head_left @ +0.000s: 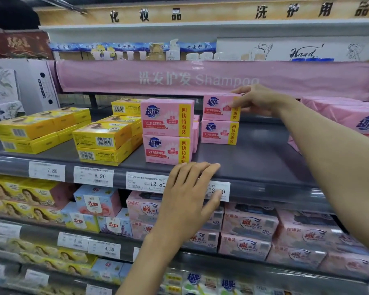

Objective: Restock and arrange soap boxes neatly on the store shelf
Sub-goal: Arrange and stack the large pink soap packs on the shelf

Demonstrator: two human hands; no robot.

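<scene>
Fingers point(240, 91) of the right hand point(262, 101) are curled around the upper pink soap box point(217, 107), which is held on top of a second pink box point(218, 133) far back on the shelf point(254, 150). The left hand point(185, 194) is laid flat on the shelf lip, grasping nothing. Left of the grip, a front stack point(166, 120) of two pink boxes is already squared. The bare shelf nearer than the grip is judged yet to be filled.

Two bare hands, left hand point(188, 194) and right hand point(258, 101), slim fingers, bare forearms.

Glossy pink soap boxes point(221, 107) — matt grey shelf point(254, 158)
</scene>
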